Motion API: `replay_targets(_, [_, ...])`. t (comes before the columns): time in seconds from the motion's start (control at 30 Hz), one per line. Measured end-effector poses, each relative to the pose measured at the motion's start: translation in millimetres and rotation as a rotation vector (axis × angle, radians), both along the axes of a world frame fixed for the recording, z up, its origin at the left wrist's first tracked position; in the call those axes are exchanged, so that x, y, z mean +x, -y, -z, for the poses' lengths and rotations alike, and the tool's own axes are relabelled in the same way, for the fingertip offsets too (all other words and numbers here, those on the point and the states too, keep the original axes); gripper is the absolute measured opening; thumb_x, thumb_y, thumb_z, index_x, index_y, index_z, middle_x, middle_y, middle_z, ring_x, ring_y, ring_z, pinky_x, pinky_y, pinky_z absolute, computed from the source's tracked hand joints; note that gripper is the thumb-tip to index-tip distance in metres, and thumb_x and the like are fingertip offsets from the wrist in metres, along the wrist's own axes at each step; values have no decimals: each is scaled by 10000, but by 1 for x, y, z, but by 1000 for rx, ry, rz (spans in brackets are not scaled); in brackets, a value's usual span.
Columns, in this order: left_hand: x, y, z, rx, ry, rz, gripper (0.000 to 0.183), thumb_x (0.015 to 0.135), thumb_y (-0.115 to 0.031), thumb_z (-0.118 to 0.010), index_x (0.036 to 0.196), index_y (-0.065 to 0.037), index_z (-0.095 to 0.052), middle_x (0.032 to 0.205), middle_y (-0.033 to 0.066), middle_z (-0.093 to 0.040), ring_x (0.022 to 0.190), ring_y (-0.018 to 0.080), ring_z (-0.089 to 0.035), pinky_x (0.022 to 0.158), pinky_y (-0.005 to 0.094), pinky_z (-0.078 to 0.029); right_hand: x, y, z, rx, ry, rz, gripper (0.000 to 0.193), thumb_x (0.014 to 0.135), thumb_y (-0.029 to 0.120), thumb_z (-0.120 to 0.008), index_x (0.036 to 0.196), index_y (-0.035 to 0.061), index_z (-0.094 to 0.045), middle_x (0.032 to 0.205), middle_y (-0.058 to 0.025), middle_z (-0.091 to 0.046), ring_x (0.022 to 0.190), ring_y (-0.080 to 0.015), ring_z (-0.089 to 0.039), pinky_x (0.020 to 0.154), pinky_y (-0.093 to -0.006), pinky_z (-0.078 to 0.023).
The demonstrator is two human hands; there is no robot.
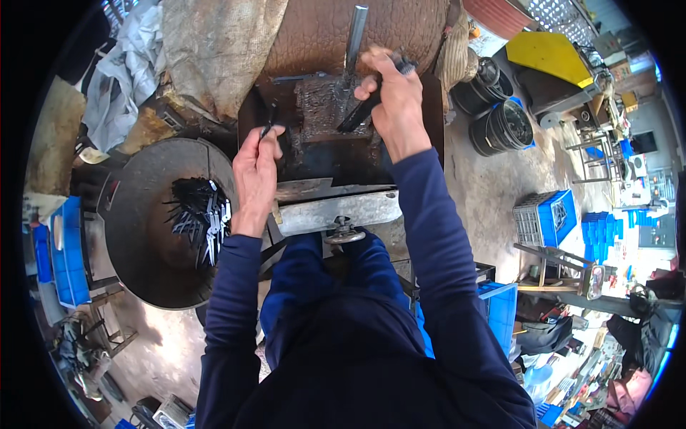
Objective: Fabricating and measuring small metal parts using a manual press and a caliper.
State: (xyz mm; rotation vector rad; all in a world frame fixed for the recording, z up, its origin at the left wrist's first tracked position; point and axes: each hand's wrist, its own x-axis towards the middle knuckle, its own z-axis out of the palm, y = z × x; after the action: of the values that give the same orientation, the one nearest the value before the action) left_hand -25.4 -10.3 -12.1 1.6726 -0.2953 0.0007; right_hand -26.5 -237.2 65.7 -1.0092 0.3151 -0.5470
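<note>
My left hand is closed, its thumb and fingers pinching a small, thin dark metal piece. It is over the left side of a dark, grimy work tray. My right hand wraps round a black bar-shaped tool, whose lower end slants onto a rough, crusted block. Fingers hide much of that tool, so its kind does not show. Behind the block a shiny metal rod stands upright. Left of my left forearm, a large round metal tub holds a heap of black and silver scissor-like pieces.
A worn pale bar crosses in front of my knees, with a round metal knob below it. Sackcloth hangs at the back left. Black buckets, a blue-and-grey crate and a wooden stool stand to the right.
</note>
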Motion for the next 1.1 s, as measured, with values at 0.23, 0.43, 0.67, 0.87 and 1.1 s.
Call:
replay_targets(0.23, [-42, 80, -30, -909, -585, 84, 255, 986, -271, -582, 998, -46, -700, 780, -9, -579, 704, 102, -500, 674, 254, -400, -75, -45, 9, 440, 61, -39, 91, 1013, 145, -620, 1067, 80, -587, 916, -89, -661, 669, -146, -579, 578, -363, -503])
replay_targets(0.43, [-92, 102, -44, -1094, -804, 119, 281, 992, -296, -566, 1060, -46, -676, 763, -18, -539, 685, 105, -476, 659, 262, -397, -122, -65, 1, 331, 63, 179, 203, 1002, 144, -639, 1165, 100, -528, 900, -99, -651, 554, -144, -539, 489, -330, -449])
replay_targets(0.67, [-118, 94, -34, -833, -619, 367, 279, 973, -324, -609, 1061, -68, -677, 768, -27, -536, 637, 122, -469, 641, 245, -445, -196, -49, -5, 192, 80, 42, 259, 967, 88, -657, 1190, 66, -525, 817, -107, -652, 478, -122, -498, 429, -292, -409])
replay_targets(0.87, [-128, 90, -83, -209, -142, 754, 173, 901, -91, -701, 1062, -29, -719, 828, -17, -640, 774, 62, -561, 700, 224, -461, -255, -44, -14, -62, -255, -140, 304, 884, -11, -641, 1167, 11, -532, 723, -99, -649, 446, -93, -475, 396, -249, -366])
replay_targets(1.1, [-151, 107, -74, -35, 262, 869, 138, 884, -24, -705, 1021, -26, -702, 906, -25, -691, 795, 49, -577, 715, 230, -484, -287, -35, -28, -401, -425, -293, 298, 847, 13, -694, 1118, -28, -576, 796, -89, -680, 531, -91, -569, 447, -246, -431])
